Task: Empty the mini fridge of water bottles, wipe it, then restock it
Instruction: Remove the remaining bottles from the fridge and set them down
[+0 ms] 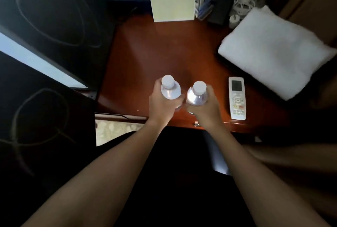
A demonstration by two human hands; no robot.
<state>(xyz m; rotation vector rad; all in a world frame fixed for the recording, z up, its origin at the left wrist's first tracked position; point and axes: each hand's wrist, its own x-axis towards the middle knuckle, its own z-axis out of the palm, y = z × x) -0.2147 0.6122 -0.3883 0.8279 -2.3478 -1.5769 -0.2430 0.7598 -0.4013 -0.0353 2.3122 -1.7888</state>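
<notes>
I see two small clear plastic water bottles with white screw caps, upright and side by side over the reddish-brown wooden counter (145, 48). My left hand (160, 103) wraps around the left bottle (170, 90); my right hand (206, 106) grips the right bottle (197, 94). The bottles nearly touch. A white remote control (237, 98) lies just right of my right hand, with a folded white towel (273, 52) beyond it.

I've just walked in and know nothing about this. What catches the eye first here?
Two clear water bottles with white caps, held side by side over the reddish wooden desk: the left bottle in the left hand, the right bottle in the right hand. A white remote lies to their right, beside a folded white towel.
</notes>
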